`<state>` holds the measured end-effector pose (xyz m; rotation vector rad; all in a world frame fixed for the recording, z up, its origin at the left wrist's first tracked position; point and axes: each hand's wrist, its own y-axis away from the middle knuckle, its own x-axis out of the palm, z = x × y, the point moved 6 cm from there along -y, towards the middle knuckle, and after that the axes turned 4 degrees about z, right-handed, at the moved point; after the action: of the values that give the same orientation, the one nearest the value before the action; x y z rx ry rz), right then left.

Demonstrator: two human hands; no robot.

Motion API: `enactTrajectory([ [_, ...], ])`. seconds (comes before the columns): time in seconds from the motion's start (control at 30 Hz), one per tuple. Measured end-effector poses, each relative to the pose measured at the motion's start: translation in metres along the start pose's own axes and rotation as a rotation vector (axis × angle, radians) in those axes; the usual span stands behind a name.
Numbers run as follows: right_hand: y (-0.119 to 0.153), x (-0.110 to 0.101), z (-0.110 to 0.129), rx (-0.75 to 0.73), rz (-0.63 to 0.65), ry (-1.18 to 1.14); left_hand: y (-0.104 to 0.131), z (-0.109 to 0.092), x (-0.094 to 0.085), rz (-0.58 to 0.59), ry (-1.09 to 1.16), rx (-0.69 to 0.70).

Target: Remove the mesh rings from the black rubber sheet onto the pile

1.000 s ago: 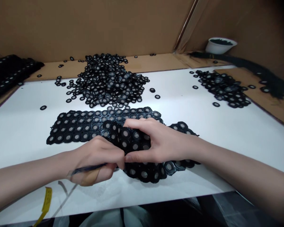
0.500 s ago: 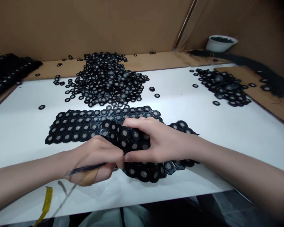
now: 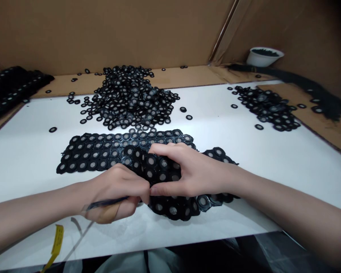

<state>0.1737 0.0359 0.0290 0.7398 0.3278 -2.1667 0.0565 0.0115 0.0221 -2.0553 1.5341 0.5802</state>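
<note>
Left hand (image 3: 113,195): barely moved; closed, contents unclear.
Right hand (image 3: 191,170): likewise; gripped disc sheet (image 3: 173,210), whose folds needed even support.
Disc pile (image 3: 130,100): lay beyond grip.

The right hand (image 3: 187,170) grips a bent, dotty black sheet (image 3: 173,210), and the left hand (image 3: 116,193) curls up against it. A big pile of little rings (image 3: 133,98) sits behind.

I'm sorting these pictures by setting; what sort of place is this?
Probably a handicraft workbench: loose black discs lie heaped on a white work surface, and both hands hold a sheet of joined discs.
</note>
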Motion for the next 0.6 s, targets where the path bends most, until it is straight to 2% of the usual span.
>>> enactTrajectory([
  [0.6, 0.0011, -0.0002, 0.0004, 0.007, -0.005, 0.021, -0.0008, 0.0005, 0.0000, 0.001, 0.019, 0.005],
])
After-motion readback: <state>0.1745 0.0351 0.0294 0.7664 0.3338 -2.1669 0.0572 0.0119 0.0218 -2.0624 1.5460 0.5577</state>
